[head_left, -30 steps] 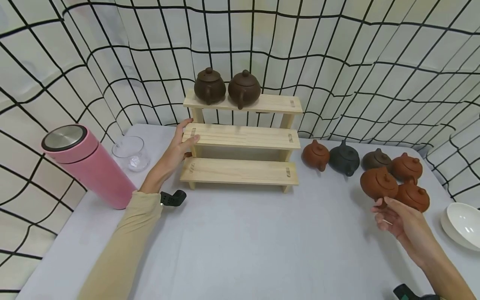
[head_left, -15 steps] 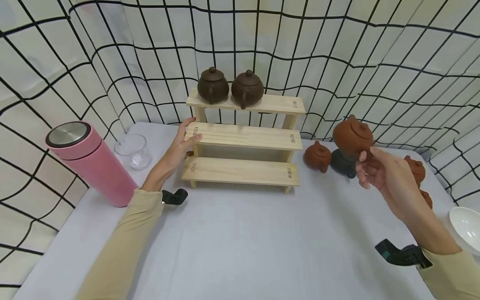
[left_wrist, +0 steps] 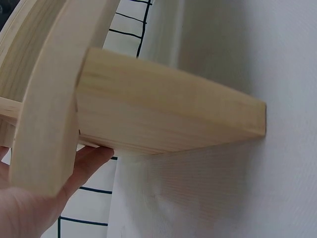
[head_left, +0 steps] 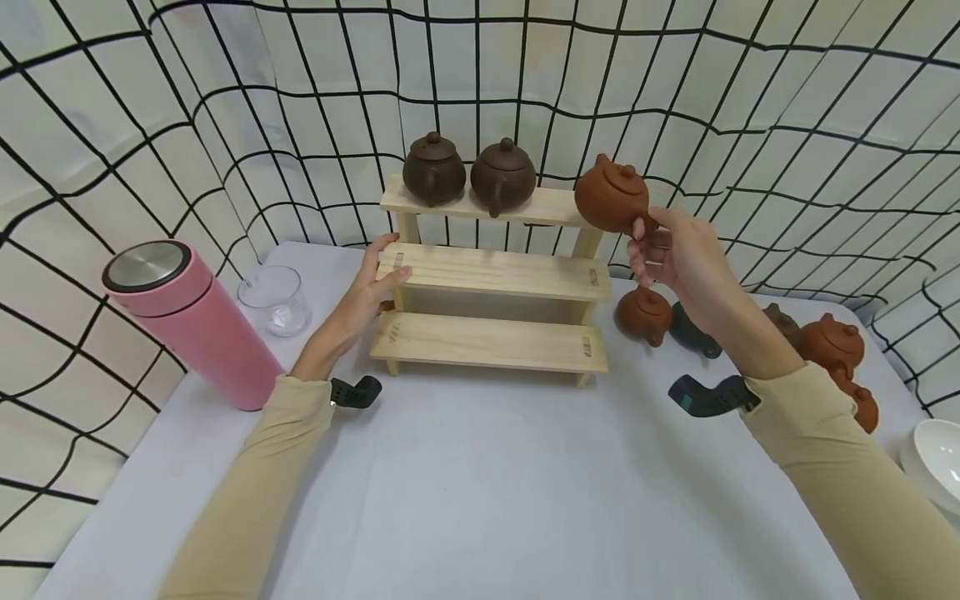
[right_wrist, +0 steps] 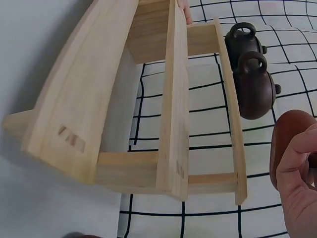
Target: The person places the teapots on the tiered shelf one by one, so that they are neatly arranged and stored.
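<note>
My right hand [head_left: 686, 258] pinches the handle of a reddish-brown clay teapot [head_left: 611, 197], held up by the right end of the top tier of a three-tier wooden display shelf [head_left: 495, 271]. Whether the teapot touches the plank I cannot tell. Two dark brown teapots, a left one [head_left: 433, 171] and a right one [head_left: 502, 177], stand side by side on that tier. My left hand [head_left: 356, 304] grips the left end of the middle tier, thumb on top. In the left wrist view, part of that hand [left_wrist: 29, 208] shows behind a wooden upright.
Right of the shelf sit a reddish teapot [head_left: 643, 315], a partly hidden dark grey one [head_left: 692, 332] and several more teapots [head_left: 831, 342]. A white bowl [head_left: 933, 467] stands at far right. At left are a pink thermos [head_left: 202, 325] and a clear glass [head_left: 273, 300]. Black wire mesh surrounds the table.
My right hand has carried the reddish-brown teapot up and leftward from the group at right to the top tier's right end. The left hand keeps its grip on the shelf.
</note>
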{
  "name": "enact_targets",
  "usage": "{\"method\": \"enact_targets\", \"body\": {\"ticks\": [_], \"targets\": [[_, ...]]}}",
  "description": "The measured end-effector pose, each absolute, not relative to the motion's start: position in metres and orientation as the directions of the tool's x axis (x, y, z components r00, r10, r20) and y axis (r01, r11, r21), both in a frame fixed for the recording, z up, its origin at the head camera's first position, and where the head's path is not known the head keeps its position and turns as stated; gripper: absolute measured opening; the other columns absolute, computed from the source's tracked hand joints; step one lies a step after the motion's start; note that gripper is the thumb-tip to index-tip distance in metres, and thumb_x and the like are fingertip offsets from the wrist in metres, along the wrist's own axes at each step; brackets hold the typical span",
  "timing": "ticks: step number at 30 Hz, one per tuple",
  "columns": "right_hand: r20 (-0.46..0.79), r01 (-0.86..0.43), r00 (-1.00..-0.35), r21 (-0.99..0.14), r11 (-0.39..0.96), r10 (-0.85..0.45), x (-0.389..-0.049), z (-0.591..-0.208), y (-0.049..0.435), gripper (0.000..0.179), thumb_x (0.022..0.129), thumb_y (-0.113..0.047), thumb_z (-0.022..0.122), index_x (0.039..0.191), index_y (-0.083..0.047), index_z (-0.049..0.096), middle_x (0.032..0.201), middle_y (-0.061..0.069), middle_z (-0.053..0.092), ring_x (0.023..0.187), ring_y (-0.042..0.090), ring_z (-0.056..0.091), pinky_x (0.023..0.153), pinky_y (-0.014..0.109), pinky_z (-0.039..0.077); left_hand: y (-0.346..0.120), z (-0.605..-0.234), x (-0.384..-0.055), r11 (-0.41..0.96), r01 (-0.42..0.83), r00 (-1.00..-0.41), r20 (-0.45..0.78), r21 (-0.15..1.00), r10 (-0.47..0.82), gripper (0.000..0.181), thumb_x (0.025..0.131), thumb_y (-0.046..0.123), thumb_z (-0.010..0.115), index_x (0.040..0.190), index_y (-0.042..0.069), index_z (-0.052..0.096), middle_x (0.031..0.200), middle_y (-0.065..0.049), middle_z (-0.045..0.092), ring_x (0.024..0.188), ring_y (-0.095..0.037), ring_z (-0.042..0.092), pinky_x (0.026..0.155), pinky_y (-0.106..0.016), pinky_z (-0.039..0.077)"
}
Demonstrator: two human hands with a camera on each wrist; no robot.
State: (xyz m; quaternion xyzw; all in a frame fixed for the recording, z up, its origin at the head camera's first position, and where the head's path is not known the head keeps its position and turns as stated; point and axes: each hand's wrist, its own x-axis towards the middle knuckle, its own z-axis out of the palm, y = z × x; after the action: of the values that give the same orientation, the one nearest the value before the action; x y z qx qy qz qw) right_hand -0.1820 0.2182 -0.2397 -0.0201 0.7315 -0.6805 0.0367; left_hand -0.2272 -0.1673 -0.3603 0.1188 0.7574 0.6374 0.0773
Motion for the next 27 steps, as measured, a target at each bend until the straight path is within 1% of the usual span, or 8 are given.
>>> {"method": "enact_targets", "body": {"ticks": [8,12,15,18,27], "targets": [[0.013,-0.024,-0.998,-0.987,0.158,-0.069,-0.213,-0.242,0.198,0.040,0.114,-0.029,0.033,0.103,0.004,0.053,0.079,0.001,0.057,0.063,0.011,0.051,0.056,0.023,0.046,-0.168,-0.359,-0.228,0.166,0.091,-0.960,0.041,0.982,0.278,0.071,0.108,0.033,0.045,0.166,0.021,0.005,0.167,-0.022,0.013,0.146,-0.043,0.029,0.116,-0.070,0.027],[0.010,-0.022,-0.997,-0.986,0.163,-0.076,-0.223,-0.247,0.194,0.039,0.114,-0.028,0.032,0.102,0.002,0.054,0.080,0.000,0.056,0.063,0.011,0.051,0.057,0.023,0.047,-0.170,-0.360,-0.227,0.161,0.083,-0.959,0.035,0.984,0.281,0.071,0.109,0.033,0.044,0.166,0.020,0.004,0.167,-0.020,0.016,0.145,-0.041,0.032,0.116,-0.068,0.027],[0.008,-0.021,-0.997,-0.985,0.169,-0.079,-0.227,-0.249,0.193,0.039,0.114,-0.028,0.031,0.101,0.000,0.054,0.080,0.000,0.056,0.063,0.011,0.051,0.058,0.023,0.047,-0.169,-0.361,-0.226,0.157,0.077,-0.958,0.029,0.985,0.286,0.071,0.109,0.033,0.044,0.166,0.021,0.004,0.166,-0.018,0.018,0.143,-0.040,0.034,0.116,-0.067,0.028],[0.002,-0.015,-0.997,-0.985,0.169,-0.077,-0.230,-0.250,0.191,0.039,0.114,-0.028,0.031,0.100,0.000,0.055,0.079,0.000,0.056,0.063,0.011,0.051,0.057,0.022,0.047,-0.169,-0.361,-0.225,0.165,0.079,-0.957,0.029,0.983,0.287,0.071,0.109,0.035,0.044,0.166,0.022,0.004,0.167,-0.017,0.018,0.143,-0.040,0.033,0.116,-0.067,0.028],[0.008,-0.027,-0.997,-0.972,0.232,-0.082,-0.234,-0.252,0.189,0.040,0.113,-0.028,0.031,0.100,0.000,0.056,0.078,-0.001,0.056,0.063,0.011,0.051,0.055,0.022,0.047,-0.170,-0.361,-0.226,0.176,0.090,-0.959,0.038,0.980,0.280,0.072,0.108,0.035,0.045,0.166,0.022,0.004,0.167,-0.020,0.015,0.147,-0.042,0.029,0.116,-0.071,0.025]]}}
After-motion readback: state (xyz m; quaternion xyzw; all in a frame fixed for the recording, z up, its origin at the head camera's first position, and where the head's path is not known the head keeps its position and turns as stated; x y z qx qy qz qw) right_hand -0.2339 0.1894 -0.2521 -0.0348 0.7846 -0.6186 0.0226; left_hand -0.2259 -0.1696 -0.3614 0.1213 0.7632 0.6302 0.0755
